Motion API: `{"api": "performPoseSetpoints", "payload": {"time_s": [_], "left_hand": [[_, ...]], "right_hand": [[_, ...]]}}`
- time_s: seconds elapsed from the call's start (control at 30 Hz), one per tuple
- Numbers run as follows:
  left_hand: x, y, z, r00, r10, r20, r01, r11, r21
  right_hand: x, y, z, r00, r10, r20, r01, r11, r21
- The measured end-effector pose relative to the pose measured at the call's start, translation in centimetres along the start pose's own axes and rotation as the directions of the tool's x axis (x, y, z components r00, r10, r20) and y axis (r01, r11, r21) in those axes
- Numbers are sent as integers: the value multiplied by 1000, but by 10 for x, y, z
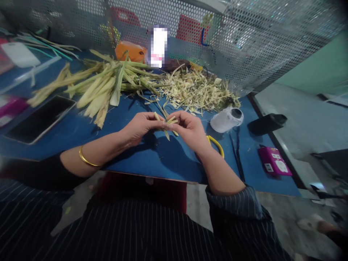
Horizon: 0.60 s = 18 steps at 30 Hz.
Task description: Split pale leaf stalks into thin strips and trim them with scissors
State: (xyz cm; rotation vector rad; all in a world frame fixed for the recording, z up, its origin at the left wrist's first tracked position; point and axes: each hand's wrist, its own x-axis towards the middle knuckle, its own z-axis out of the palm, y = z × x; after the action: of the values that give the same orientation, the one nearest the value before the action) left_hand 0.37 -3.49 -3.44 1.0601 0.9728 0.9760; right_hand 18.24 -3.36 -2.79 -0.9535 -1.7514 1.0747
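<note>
– What's in the hands?
– A few narrow leaf strips [172, 121], pale yellow-green. The left hand [143, 125] has its grip closed on them, thumb against fingers, and the right hand [190, 128] pinches them the same way from the other side.
– Where exactly are they?
– Between the two sets of fingertips, above the near part of the blue table [176, 159]. Some ends stick out below the fingers.
– And beyond the hands?
– A bundle of long leaves [100, 85] lies to the left, beside a heap of shredded scraps [195, 92] to the right.
– What's near the right wrist?
– A yellow loop handle [219, 146], partly hidden by the wrist, and past it a spool of white thread [224, 122] on its side.
– Anything by the left arm?
– A dark-screened phone [40, 117], lying flat.
</note>
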Motion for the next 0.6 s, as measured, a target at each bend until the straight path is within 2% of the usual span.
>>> {"api": "performPoseSetpoints", "payload": {"time_s": [0.13, 0.33, 0.47, 0.6], "left_hand": [[-1, 0, 0, 998, -49, 51, 49, 999, -10], [-1, 2, -1, 992, -27, 127, 29, 999, -16], [-2, 4, 1, 994, -18, 112, 17, 1000, 9], [-2, 4, 3, 994, -27, 109, 33, 998, -52]], "right_hand": [[-1, 0, -4, 1000, -19, 14, 21, 995, -101], [-1, 4, -3, 996, -54, -65, 36, 967, -251], [-1, 5, -1, 996, -68, -53, 48, 947, -318], [-2, 2, 0, 998, -60, -11, 53, 942, -331]]}}
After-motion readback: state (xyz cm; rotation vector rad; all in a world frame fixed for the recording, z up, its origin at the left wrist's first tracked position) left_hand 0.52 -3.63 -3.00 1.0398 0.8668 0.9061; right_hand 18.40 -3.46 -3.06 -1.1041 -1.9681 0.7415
